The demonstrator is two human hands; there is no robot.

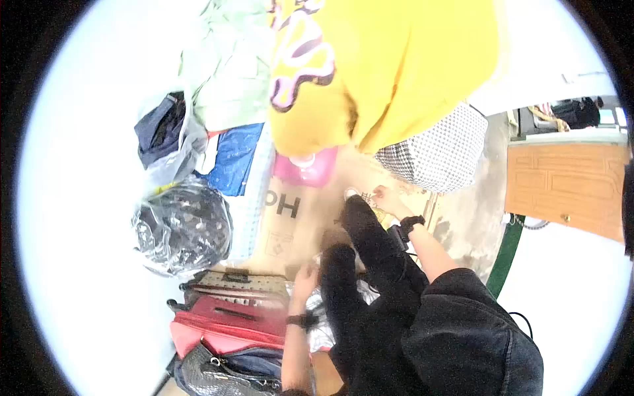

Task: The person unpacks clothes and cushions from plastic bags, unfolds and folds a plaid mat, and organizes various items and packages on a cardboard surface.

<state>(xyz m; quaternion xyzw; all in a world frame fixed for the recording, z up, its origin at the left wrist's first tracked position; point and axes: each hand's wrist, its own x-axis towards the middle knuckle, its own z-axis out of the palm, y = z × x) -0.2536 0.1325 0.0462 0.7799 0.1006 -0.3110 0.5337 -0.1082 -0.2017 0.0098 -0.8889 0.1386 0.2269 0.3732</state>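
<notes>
Head view, footing risk: the cardboard (307,228) could slide or crease, since the person's feet seem to press on its middle; a shift of weight would be the cause.
Head view, pink item risk: the pink item (305,173), at the far part of the cardboard, could get knocked or covered, because the yellow cloth (409,72) comes right down beside it.
Head view, checked bag risk: the checked bag (442,152), at the cardboard's far right, could get dragged if the cloth's lower edge catches on it.
Left hand: (305,282) over the near edge of the cardboard, close to 1 trouser leg (338,267); blur hides the fingers, so I cannot tell whether they grip anything.
Right hand: (389,199) over the right part of the cardboard; its fingers look bent, yet I cannot tell whether they hold something.
Yellow cloth: beyond the cardboard, overlapping its far edge in view; broad, bright, loosely folded, with a white and purple print at its left side; what supports it is unclear.
Cardboard: tan, flat, marked with large dark lettering left of its middle.
</notes>
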